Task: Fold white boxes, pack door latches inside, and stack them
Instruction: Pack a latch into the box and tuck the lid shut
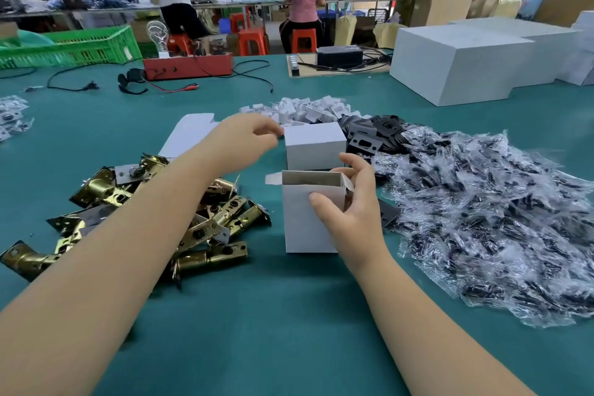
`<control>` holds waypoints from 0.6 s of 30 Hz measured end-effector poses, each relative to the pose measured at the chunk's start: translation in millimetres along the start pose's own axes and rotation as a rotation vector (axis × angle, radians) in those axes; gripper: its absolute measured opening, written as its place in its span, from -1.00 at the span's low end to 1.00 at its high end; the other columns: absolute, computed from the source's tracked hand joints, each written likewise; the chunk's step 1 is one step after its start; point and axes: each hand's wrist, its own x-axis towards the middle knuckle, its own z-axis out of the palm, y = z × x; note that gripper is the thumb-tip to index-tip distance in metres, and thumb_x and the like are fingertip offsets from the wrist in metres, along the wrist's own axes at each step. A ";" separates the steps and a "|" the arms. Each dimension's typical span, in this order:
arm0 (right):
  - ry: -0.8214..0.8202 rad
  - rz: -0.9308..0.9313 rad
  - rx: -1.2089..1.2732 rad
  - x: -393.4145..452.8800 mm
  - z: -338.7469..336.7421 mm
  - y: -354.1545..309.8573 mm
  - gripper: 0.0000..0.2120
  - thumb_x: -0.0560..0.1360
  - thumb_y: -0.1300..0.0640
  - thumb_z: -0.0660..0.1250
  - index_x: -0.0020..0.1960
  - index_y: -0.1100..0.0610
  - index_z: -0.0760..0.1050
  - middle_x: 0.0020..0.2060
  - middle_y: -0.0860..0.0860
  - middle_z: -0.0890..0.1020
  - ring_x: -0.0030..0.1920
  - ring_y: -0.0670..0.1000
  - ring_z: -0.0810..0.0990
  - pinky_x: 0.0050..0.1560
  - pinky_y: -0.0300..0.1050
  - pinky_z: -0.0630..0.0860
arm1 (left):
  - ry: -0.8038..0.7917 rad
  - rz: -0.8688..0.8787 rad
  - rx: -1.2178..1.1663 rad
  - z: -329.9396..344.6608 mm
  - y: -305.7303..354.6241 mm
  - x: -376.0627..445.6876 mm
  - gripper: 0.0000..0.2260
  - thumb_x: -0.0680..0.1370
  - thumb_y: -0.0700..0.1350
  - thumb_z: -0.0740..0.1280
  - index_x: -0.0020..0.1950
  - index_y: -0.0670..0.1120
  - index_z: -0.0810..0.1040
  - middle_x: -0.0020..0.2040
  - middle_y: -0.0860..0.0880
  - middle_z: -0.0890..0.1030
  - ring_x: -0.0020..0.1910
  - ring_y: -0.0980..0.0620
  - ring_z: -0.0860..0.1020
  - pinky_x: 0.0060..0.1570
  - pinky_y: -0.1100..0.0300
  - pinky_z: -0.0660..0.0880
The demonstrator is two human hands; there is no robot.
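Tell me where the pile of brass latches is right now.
In the head view, the brass latches lie on the green table, left of the open white box, partly under the left forearm.

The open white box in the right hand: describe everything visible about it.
The open white box is a small carton of plain white card, greyish inside. It stands upright on the green table, top open, with small flaps sticking out at the left and right of its mouth. The right hand holds its right side, thumb on the front face, fingers at the right flap. A closed white box stands just behind. Its contents cannot be seen.
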 end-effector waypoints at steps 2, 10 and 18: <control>0.003 -0.020 -0.001 -0.7 0.4 -0.3 -0.50 0.28 0.02 0.34 0.16 -0.22 0.27 0.00 -0.16 0.44 -0.09 -0.31 0.45 -0.06 -0.41 0.40 | -0.034 -0.103 0.121 4.8 -20.2 22.3 -0.77 0.59 -0.15 0.24 0.18 -0.04 0.61 0.06 0.03 0.54 -0.01 0.03 0.45 -0.14 0.26 0.34; -0.002 -0.106 -0.030 -3.2 3.5 0.7 -0.53 0.27 -0.10 0.23 0.18 -0.11 0.31 0.02 -0.12 0.44 0.06 -0.30 0.41 0.04 -0.50 0.30 | -0.154 -0.249 0.346 43.8 -59.5 86.7 -0.72 0.58 -0.25 0.13 0.26 -0.21 0.45 0.23 -0.21 0.51 0.00 -0.12 0.42 -0.07 0.11 0.34; 0.009 -0.121 -0.042 -1.8 6.1 3.7 -0.57 0.29 -0.08 0.24 0.15 -0.10 0.33 0.03 -0.13 0.47 0.08 -0.29 0.43 0.06 -0.49 0.30 | -0.186 -0.384 0.430 59.3 -86.7 111.8 -0.53 0.61 -0.18 0.13 0.52 -0.14 0.16 0.45 -0.24 0.29 0.47 -0.26 0.18 0.44 -0.08 0.16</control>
